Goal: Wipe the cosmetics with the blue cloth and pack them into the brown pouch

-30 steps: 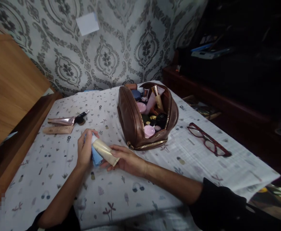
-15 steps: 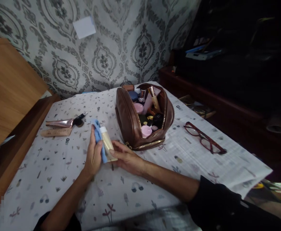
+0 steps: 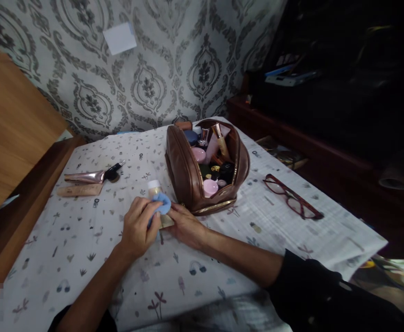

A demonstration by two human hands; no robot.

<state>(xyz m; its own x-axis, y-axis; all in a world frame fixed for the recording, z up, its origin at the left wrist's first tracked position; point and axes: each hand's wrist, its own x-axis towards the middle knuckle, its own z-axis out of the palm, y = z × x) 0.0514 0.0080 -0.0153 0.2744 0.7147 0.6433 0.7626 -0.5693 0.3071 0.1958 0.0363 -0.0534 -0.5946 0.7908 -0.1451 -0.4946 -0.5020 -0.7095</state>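
Observation:
My left hand [image 3: 138,227] is closed on a small blue cloth [image 3: 161,203] and presses it onto a cream tube with a white cap [image 3: 154,188]. The tube stands nearly upright over the patterned tablecloth [image 3: 84,249]. My right hand [image 3: 187,225] grips the tube's lower end, which is mostly hidden behind the cloth and fingers. Both hands are just in front of an open brown leather cosmetics bag [image 3: 184,173] filled with several jars and tubes.
A rose-gold tube [image 3: 86,176] and a beige tube [image 3: 80,190] lie at the left of the table. Red-framed glasses [image 3: 291,197] rest on the newspaper [image 3: 326,230] at the right. A wooden headboard [image 3: 11,138] stands left, dark furniture [image 3: 319,147] right.
The tube has swung from slanted to nearly upright. My left hand slid the blue cloth from the tube's left side onto its front, near the middle.

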